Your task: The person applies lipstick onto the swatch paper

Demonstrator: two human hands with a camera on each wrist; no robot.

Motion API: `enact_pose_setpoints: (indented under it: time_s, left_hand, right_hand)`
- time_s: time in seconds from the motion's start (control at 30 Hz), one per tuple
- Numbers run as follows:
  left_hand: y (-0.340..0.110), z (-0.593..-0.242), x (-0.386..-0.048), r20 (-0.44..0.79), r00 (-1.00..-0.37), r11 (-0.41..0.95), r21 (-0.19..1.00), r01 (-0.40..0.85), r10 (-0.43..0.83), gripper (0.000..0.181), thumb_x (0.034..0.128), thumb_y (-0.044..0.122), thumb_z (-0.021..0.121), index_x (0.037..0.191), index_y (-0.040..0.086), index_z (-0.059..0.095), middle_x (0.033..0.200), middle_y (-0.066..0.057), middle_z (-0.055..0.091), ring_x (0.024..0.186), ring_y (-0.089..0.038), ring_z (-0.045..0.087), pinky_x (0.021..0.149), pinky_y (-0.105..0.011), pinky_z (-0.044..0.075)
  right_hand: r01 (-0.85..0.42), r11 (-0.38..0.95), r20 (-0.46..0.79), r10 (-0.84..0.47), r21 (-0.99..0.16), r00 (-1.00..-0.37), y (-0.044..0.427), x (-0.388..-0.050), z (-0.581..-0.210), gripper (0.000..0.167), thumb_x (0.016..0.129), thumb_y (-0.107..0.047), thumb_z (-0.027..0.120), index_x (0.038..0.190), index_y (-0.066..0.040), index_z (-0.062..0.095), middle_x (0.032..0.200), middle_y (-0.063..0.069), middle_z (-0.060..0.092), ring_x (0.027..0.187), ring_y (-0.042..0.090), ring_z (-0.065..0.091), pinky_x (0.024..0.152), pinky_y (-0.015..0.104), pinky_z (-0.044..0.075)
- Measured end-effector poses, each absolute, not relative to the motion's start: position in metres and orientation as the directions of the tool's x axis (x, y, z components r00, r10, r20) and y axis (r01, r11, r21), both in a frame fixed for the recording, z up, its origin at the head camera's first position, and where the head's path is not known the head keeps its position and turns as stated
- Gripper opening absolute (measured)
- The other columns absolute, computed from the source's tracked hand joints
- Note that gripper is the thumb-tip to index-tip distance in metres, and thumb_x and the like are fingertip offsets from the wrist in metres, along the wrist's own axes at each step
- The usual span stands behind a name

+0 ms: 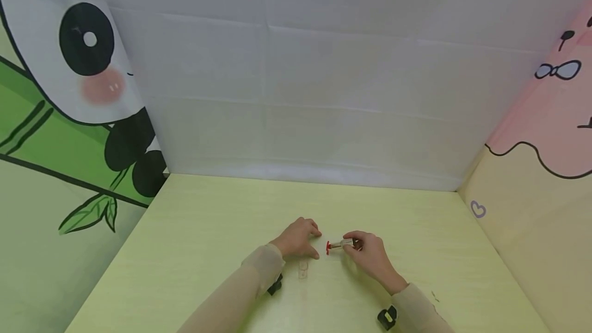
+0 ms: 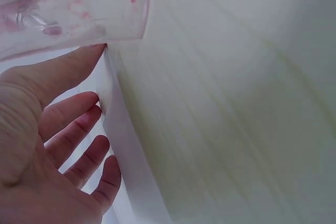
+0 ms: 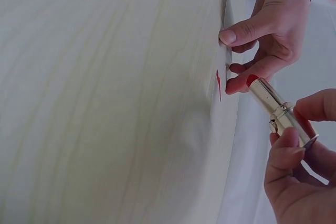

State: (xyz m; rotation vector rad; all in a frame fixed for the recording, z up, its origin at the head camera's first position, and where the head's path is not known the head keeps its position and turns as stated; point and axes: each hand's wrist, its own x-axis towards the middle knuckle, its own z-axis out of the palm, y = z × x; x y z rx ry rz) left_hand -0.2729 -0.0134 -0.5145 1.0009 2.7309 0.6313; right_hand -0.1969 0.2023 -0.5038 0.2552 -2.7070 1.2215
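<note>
Right hand [image 1: 372,257] had the lipstick [image 3: 269,99], pinched between thumb and fingers around the lower end of the gold-coloured case, red tip exposed. Lipstick lay in the gap between the two hands, tilted, tip aimed away from the right palm toward the left hand [image 1: 296,240]. Left hand wasn't holding it: thumb and fingers spread apart, tips down at a white sheet [image 2: 134,177] on the pale yellow table [image 1: 208,220]. Left fingertips were near the lipstick tip but apart from it in the head view; in the right wrist view the tip only lined up against a left finger. Hands themselves were near each other, not touching. Red mark [image 3: 219,85] sat on the sheet just beside the tip, between the left fingertips and the right hand. Couldn't tell whether tip and sheet were in contact. Clear plastic piece [image 1: 302,268] with red smudges lay on the person's side of the left hand, just beside the thumb, farther from the lipstick than the left fingertips were. Thumb contact with it: couldn't tell, they overlapped in the left wrist view. Both forearms came in from the near edge in light sleeves [image 1: 231,292], a black device at each wrist.
</note>
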Motion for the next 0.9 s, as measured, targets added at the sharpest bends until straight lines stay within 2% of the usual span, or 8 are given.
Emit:
enact_pose_setpoints:
  time_s: [0.3, 0.67, 0.9]
  left_hand:
    - [-0.018, -0.514, -0.276, 0.010, -0.779, 0.683, 0.473, 0.557, 0.627, 0.054, 0.0676, 0.031, 0.087, 0.113, 0.009, 0.071, 0.112, 0.001, 0.060, 0.106, -0.020, 0.052, 0.092, -0.031, 0.041]
    - [-0.031, -0.509, -0.277, 0.005, -0.816, 0.705, 0.501, 0.502, 0.578, 0.052, 0.0698, 0.032, 0.086, 0.115, 0.009, 0.070, 0.118, -0.001, 0.059, 0.112, -0.024, 0.050, 0.094, -0.037, 0.041]
    - [-0.043, -0.513, -0.279, 0.014, -0.819, 0.703, 0.504, 0.501, 0.574, 0.052, 0.0707, 0.035, 0.085, 0.114, 0.009, 0.070, 0.117, -0.003, 0.059, 0.112, -0.026, 0.051, 0.095, -0.040, 0.041]
  right_hand:
    - [-0.234, 0.639, 0.232, -0.088, -0.733, -0.969, 0.201, -0.197, -0.503, 0.017, 0.082, -0.003, 0.068, 0.099, -0.003, 0.072, 0.070, -0.005, 0.055, 0.061, 0.009, 0.055, 0.055, 0.025, 0.043]
    - [-0.257, 0.627, 0.242, -0.112, -0.736, -0.964, 0.200, -0.199, -0.503, 0.018, 0.082, -0.003, 0.068, 0.100, -0.002, 0.072, 0.071, -0.004, 0.057, 0.061, 0.010, 0.056, 0.054, 0.026, 0.044]
    - [-0.266, 0.614, 0.242, -0.123, -0.743, -0.962, 0.199, -0.201, -0.505, 0.018, 0.082, -0.004, 0.068, 0.100, -0.003, 0.072, 0.072, -0.005, 0.058, 0.062, 0.009, 0.056, 0.055, 0.026, 0.045]
